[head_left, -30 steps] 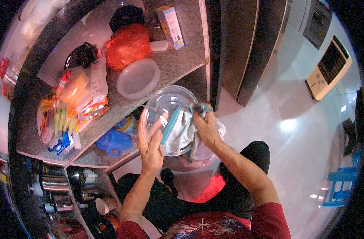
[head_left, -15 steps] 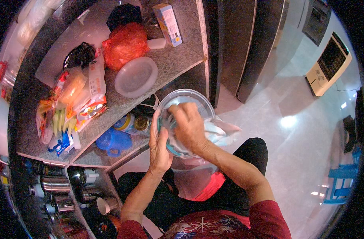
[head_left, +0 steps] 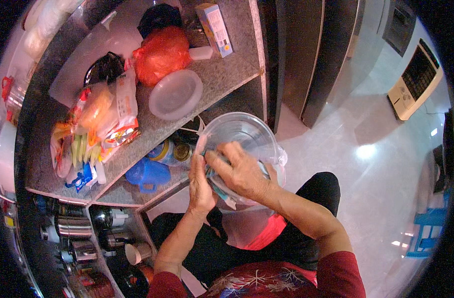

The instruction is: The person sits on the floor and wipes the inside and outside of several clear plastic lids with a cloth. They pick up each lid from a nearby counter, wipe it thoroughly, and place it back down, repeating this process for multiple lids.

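A clear round plastic tub (head_left: 239, 124) is tilted in front of me, above my lap, with its open mouth showing. My left hand (head_left: 202, 188) grips its left side, the thumb up near the rim. My right hand (head_left: 242, 174) lies across the near side of the tub, fingers bent and pressing a pale cloth (head_left: 229, 199) with teal parts against the wall by the rim. Most of the cloth is hidden under that hand, and its fingertips are slightly blurred. On the counter, a round translucent lid (head_left: 176, 95) lies flat.
The stone counter (head_left: 227, 79) at left bears a red plastic bag (head_left: 162, 55), a box (head_left: 214, 30) and food packets (head_left: 98, 119). Below it are a blue plastic jug (head_left: 147, 174), jars (head_left: 182, 151) and steel pots (head_left: 74, 227). An air cooler (head_left: 415, 82) stands far right.
The tub has turned and tilted, showing more of its clear inside. My right hand has moved from inside the mouth to the near rim. Less cloth shows at the right.
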Demonstrator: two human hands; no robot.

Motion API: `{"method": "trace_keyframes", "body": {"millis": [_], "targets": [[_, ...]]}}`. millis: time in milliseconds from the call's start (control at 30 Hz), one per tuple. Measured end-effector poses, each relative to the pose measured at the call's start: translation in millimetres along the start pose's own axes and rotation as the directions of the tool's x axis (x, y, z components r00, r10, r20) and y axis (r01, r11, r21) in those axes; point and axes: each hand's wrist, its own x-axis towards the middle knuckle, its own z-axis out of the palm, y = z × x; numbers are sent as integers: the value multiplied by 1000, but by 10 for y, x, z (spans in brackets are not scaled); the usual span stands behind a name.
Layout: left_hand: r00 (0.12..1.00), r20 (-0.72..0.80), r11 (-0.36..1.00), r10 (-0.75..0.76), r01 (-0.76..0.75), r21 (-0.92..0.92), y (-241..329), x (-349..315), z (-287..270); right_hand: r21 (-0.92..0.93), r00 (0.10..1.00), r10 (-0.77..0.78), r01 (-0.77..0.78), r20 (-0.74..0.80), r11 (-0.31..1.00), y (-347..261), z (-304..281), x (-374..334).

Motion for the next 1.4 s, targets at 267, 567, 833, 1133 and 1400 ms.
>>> {"method": "trace_keyframes", "body": {"millis": [267,567,833,1133,1400], "targets": [[967,207,964,-150,189,-185,112,-64,155,-36,844,377,-421,-380,906,339,-83,165],[973,167,910,-160,211,-357,28,-57,36,92,1000,9,-11,26,996,-113,86,-20],[987,42,981,-154,158,-112,-73,-58,31,48,995,90,-88,-48,995,-47,39,16],[985,144,978,-97,121,-167,96,-80,200,-474,922,177,-334,-345,815,469,-194,124],[994,-17,990,109,-110,-84,76,11,133,-489,959,266,-281,-102,826,241,-57,-117]]}}
